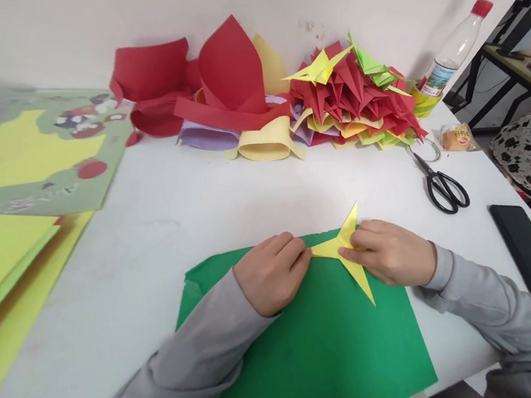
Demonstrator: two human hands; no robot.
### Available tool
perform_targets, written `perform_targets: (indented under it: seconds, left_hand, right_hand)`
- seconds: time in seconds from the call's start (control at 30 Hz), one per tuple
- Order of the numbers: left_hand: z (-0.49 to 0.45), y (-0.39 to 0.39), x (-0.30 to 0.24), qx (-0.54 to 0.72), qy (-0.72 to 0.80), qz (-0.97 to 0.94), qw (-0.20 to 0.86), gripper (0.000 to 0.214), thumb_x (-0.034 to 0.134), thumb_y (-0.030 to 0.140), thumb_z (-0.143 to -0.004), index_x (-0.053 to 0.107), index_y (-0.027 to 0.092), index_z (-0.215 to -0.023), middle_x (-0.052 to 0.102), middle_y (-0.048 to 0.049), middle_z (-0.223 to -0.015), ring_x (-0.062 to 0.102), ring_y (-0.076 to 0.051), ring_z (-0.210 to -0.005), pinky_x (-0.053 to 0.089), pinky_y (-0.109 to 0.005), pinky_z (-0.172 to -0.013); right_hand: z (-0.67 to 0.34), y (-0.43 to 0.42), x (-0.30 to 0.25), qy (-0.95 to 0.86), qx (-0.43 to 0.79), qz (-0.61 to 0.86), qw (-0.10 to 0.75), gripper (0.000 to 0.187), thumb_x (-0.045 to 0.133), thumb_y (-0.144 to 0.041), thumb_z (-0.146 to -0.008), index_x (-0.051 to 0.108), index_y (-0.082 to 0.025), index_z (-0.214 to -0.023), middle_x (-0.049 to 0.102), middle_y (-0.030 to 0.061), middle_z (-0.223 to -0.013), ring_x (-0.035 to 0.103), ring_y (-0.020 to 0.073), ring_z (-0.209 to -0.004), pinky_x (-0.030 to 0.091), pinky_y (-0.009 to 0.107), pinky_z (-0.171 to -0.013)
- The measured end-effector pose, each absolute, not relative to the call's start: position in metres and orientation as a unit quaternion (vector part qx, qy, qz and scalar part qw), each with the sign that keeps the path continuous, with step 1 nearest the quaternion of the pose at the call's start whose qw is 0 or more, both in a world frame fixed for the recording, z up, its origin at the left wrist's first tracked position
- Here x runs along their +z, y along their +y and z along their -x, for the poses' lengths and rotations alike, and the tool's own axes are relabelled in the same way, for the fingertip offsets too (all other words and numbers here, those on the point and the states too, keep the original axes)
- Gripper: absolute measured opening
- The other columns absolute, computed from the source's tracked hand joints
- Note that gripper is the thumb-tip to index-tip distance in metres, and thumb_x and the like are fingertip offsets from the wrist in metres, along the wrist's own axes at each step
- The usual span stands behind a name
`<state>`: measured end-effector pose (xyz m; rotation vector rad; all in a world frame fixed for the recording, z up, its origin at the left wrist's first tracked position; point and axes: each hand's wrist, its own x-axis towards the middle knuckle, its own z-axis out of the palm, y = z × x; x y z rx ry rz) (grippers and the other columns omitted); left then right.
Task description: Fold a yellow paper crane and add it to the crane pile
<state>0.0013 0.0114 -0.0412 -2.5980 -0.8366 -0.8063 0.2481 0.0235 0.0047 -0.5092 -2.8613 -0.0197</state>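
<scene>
Head view: left hand (274, 278) & right hand (393, 261) pinch yellow folded paper (332, 247) w/ sharp pts, on green sheet (327, 355).

Clock centre: left hand (273, 280) and right hand (393, 260), both pinching the yellow paper figure (338, 245).
10 to 12 o'clock: bare white table (186, 197), wide open.
12 to 1 o'clock: curled paper rolls (230, 85) and folded-paper heap (355, 101) block the wall side.
2 o'clock: scissors (443, 186) lying flat; bottle (455, 50) leaning behind.
3 o'clock: black phone (530, 251) at the edge.
9 o'clock: paper sheets (2, 262) stacked flat.
</scene>
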Motion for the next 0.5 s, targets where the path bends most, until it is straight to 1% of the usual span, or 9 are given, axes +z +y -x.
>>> perform_targets:
  seconds: [0.1,0.23,0.37,0.5]
  left_hand:
    - [0.0,0.01,-0.039,-0.263,-0.292,0.907,0.149,0.037,0.033,0.012,-0.095,0.062,0.015,-0.072,0.056,-0.0044,-0.069,0.047,-0.017,-0.065,0.042,-0.031,-0.059]
    - [-0.001,0.007,-0.04,-0.27,-0.298,0.908,0.119,0.037,0.031,0.012,-0.095,0.059,0.016,-0.071,0.054,-0.0036,-0.065,0.046,-0.016,-0.061,0.042,-0.032,-0.057]
    - [-0.004,0.004,-0.038,-0.265,-0.322,0.904,0.097,0.034,0.035,0.012,-0.094,0.058,0.017,-0.069,0.053,-0.0028,-0.063,0.044,-0.016,-0.058,0.042,-0.032,-0.056]
    - [-0.007,0.001,-0.024,-0.249,-0.311,0.909,0.122,0.032,0.04,0.007,-0.09,0.056,0.018,-0.065,0.052,-0.0017,-0.061,0.043,-0.016,-0.058,0.04,-0.033,-0.052]
  right_hand:
    - [-0.249,0.026,0.003,-0.976,0.028,0.174,0.127,0.029,0.039,-0.011,-0.093,0.061,-0.007,-0.11,0.053,0.0075,-0.076,0.04,0.0181,-0.068,0.04,0.032,-0.062]
    - [-0.251,0.029,0.001,-0.97,0.071,0.18,0.147,0.029,0.036,-0.01,-0.093,0.062,-0.009,-0.107,0.053,0.0078,-0.077,0.043,0.0182,-0.071,0.042,0.031,-0.063]
    - [-0.251,0.028,0.001,-0.97,0.019,0.19,0.147,0.03,0.038,-0.011,-0.093,0.064,-0.01,-0.107,0.051,0.0061,-0.073,0.041,0.0176,-0.067,0.04,0.031,-0.062]
    - [-0.249,0.025,0.005,-0.974,-0.025,0.189,0.124,0.028,0.041,-0.012,-0.092,0.064,-0.009,-0.109,0.051,0.0055,-0.072,0.041,0.0183,-0.067,0.038,0.033,-0.062]
